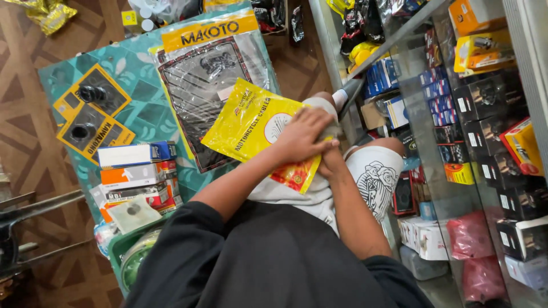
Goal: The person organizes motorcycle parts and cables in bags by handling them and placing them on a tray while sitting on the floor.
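A yellow plastic packet point(251, 120) with red print at its lower end rests on my lap, over my white shorts point(377, 177). My left hand point(302, 137) lies flat on top of its right part, fingers pressed down on it. My right hand point(331, 164) comes up from below and grips the packet's right edge; it is mostly hidden under my left hand. My knees point towards a glass display case.
A teal patterned mat point(137, 108) on the floor holds a large clear packet with a yellow header point(211, 74), two yellow-and-black card packs point(94, 111) and a stack of small boxes point(137, 171). The glass case point(474, 142) at right is full of boxed parts. A metal bar point(34, 208) juts in at left.
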